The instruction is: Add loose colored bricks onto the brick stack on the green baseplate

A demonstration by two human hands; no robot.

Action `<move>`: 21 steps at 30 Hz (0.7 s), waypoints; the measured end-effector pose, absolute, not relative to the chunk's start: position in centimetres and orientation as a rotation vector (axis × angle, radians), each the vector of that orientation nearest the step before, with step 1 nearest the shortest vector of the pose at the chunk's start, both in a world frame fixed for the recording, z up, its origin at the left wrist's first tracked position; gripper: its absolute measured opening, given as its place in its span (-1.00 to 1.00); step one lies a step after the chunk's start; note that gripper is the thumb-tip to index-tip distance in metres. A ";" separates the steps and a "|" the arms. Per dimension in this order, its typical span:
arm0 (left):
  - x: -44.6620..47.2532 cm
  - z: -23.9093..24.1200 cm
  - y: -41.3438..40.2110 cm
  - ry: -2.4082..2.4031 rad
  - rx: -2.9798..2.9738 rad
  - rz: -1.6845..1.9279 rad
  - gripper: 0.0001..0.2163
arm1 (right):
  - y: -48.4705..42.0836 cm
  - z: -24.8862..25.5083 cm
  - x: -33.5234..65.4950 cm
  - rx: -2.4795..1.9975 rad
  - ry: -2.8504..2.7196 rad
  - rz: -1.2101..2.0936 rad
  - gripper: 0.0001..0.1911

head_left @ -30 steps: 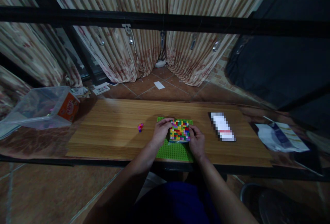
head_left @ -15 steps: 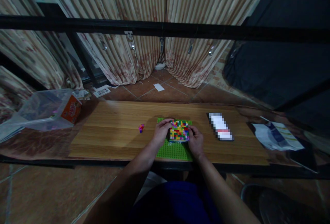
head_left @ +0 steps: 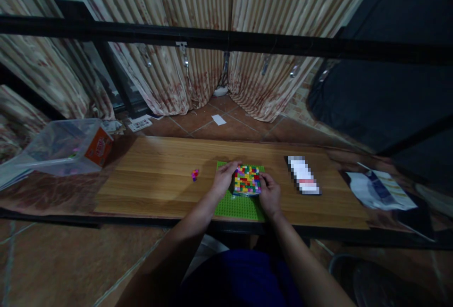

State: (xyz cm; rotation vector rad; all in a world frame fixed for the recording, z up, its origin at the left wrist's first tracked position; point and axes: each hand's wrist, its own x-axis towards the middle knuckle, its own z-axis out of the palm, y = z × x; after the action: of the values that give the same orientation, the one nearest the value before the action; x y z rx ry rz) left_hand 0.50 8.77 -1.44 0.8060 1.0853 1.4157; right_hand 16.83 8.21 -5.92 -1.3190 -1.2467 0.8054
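Observation:
A square block built of many small coloured toy bricks (head_left: 247,179) sits over the far part of a green studded baseplate (head_left: 239,208). My left hand (head_left: 223,178) is closed on the block's left side, fingers along its far left corner. On the right side, my right hand (head_left: 270,192) grips the edge between thumb and fingers. Whether the block is pressed onto the baseplate or held just above it, I cannot tell. A small cluster of loose pink, red and purple bricks (head_left: 194,175) lies on the wooden board to the left.
The wooden board (head_left: 155,179) spans the table. At its left stands a clear plastic box (head_left: 67,156) with an orange label. A phone with a blurred screen (head_left: 303,175) lies to the right, beyond it a white and blue plastic packet (head_left: 382,186). A black bar (head_left: 205,38) crosses behind.
My left fingers have shifted slightly on the block's far left corner, showing more of its top. The view has moved a little; both hands stay at the block.

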 end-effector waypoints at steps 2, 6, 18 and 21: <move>0.9 -1.5 8.8 1.087 0.801 1.404 -0.70 | 8.2 -5.9 16.9 -1.321 -1.259 0.802 -0.65; 1.4 -1.8 8.9 1.080 0.829 1.390 -0.68 | 8.1 -5.9 17.0 -1.324 -1.275 0.778 -0.65; 2.7 -2.6 9.1 1.185 0.833 1.469 -0.76 | 8.0 -5.6 16.8 -1.315 -1.224 0.831 -0.66; 2.7 -2.8 9.3 1.210 0.863 1.479 -0.75 | 8.0 -5.7 16.9 -1.327 -1.223 0.835 -0.67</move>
State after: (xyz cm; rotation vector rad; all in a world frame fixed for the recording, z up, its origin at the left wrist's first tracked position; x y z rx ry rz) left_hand 2.66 9.28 -2.76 0.8626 1.2099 1.4787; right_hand 16.91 7.98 -5.65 -1.3271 -1.2230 0.8352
